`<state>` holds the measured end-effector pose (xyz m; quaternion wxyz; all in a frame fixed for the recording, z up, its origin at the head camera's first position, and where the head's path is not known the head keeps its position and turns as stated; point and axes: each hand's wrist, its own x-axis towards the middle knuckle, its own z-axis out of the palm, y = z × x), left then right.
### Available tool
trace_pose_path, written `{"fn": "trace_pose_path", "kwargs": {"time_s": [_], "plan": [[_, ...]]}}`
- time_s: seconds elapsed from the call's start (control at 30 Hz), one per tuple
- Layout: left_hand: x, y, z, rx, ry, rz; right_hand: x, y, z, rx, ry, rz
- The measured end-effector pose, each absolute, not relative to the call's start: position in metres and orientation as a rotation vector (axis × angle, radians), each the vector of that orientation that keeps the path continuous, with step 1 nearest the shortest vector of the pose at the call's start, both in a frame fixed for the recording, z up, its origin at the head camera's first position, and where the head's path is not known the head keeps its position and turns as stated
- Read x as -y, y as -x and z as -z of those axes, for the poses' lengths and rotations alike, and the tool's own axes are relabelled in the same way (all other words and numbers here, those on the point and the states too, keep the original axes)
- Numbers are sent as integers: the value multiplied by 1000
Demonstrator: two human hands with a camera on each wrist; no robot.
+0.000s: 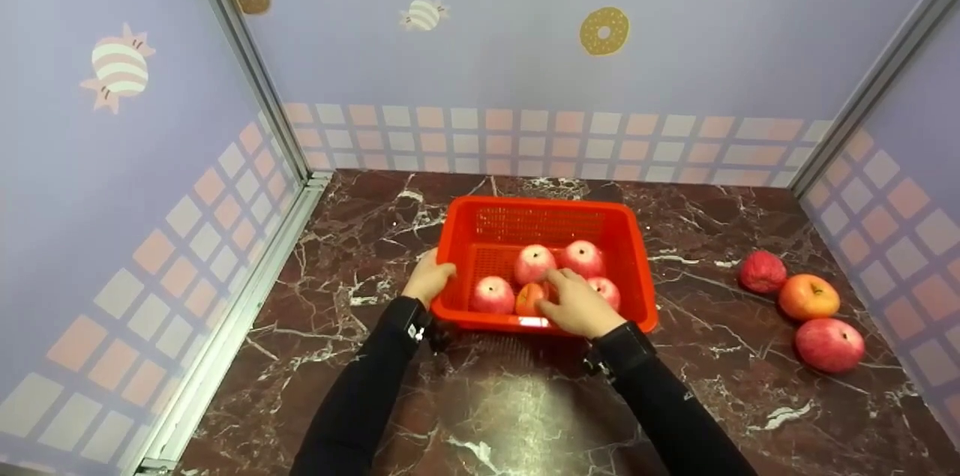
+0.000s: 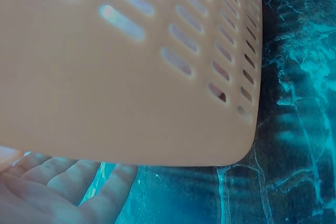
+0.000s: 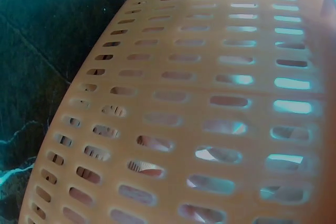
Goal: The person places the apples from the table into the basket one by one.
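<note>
A marbled tabletop bears a red basket and three fruits.

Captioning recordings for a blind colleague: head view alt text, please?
A person's left hand holds the left side of a red rectangular plastic basket while the right hand reaches in among four round pink apples and a round orange fruit. Three more rounded fruits, red and orange, lie right of it on a dark marbled tabletop.

The right hand hides part of one apple in the basket; whether its fingertips touch the small orange fruit cannot be told. Most fingers of the left hand are behind the basket. The head view's bottom edge cuts both sleeves. Shapes through the slots are too blurred.
</note>
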<state>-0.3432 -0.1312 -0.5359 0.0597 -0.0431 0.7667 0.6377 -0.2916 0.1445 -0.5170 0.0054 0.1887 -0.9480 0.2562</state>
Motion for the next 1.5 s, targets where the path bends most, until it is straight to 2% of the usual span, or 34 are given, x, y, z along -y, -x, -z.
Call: {"fn": "trace_pose_path", "kwargs": {"time_s": [0.93, 1.5], "plan": [[130, 342, 537, -2283, 132, -1987, -147, 290, 518, 2857, -634, -859], [130, 342, 536, -2300, 137, -1971, -165, 288, 509, 2839, -608, -889]]}}
